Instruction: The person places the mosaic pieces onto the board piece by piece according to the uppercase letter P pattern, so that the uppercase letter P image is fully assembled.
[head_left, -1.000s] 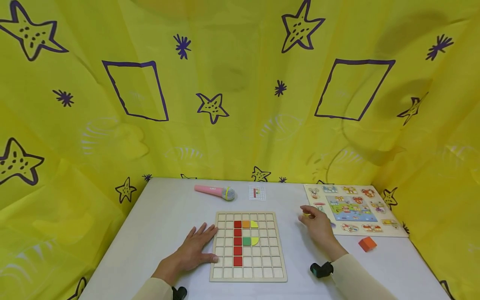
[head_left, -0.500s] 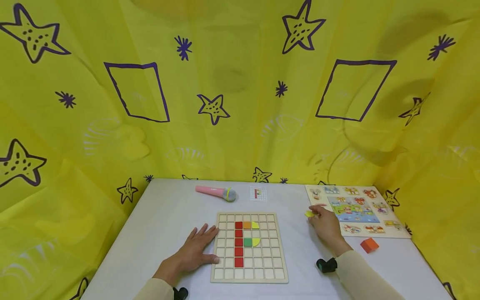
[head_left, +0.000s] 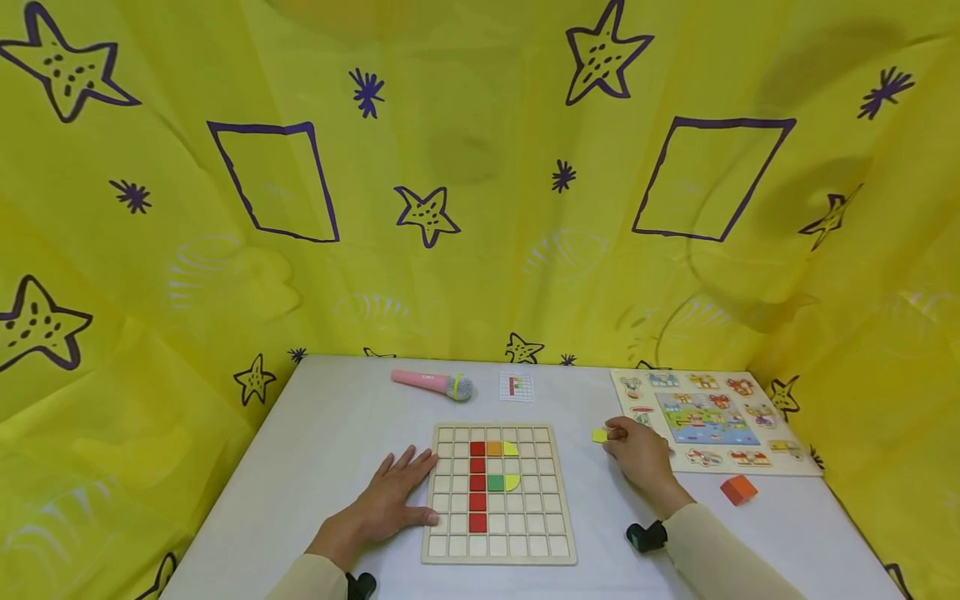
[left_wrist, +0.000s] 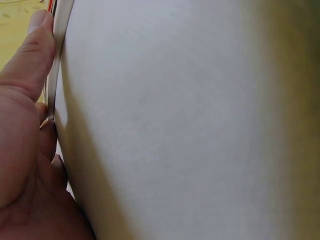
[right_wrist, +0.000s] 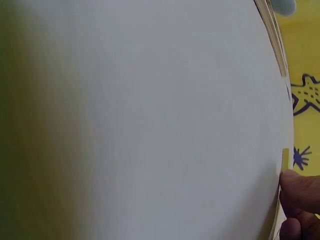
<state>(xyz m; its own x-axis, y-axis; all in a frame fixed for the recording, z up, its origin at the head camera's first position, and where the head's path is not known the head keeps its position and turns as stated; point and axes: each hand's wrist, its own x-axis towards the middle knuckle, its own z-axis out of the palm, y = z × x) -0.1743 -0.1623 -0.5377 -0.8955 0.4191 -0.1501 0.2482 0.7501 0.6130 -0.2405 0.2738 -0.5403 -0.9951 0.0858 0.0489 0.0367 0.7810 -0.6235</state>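
A wooden grid board [head_left: 537, 547] lies mid-table. In it sit a column of red square tiles [head_left: 477, 483], an orange tile [head_left: 493, 449], a green tile [head_left: 496, 483] and two yellow curved tiles [head_left: 512, 482]. My left hand [head_left: 386, 497] rests flat with spread fingers, its thumb and fingertips at the board's left edge; the left wrist view shows the thumb [left_wrist: 31, 57] along that edge. To the right of the board, my right hand [head_left: 641, 458] pinches a small yellow tile [head_left: 599, 436] between thumb and fingers. In the right wrist view the tile [right_wrist: 285, 159] sticks out past the fingertips.
Behind the board lie a pink toy microphone [head_left: 431, 383] and a small pattern card [head_left: 517, 387]. A picture puzzle board [head_left: 776, 463] lies at the back right, close by my right hand. An orange-red block [head_left: 738, 490] sits in front of it. Yellow curtain [head_left: 480, 292] surrounds the table.
My right hand first drew slightly right, then came back left with the yellow tile, which now shows more fully beyond the fingertips. The left hand stays in place on the board's edge.
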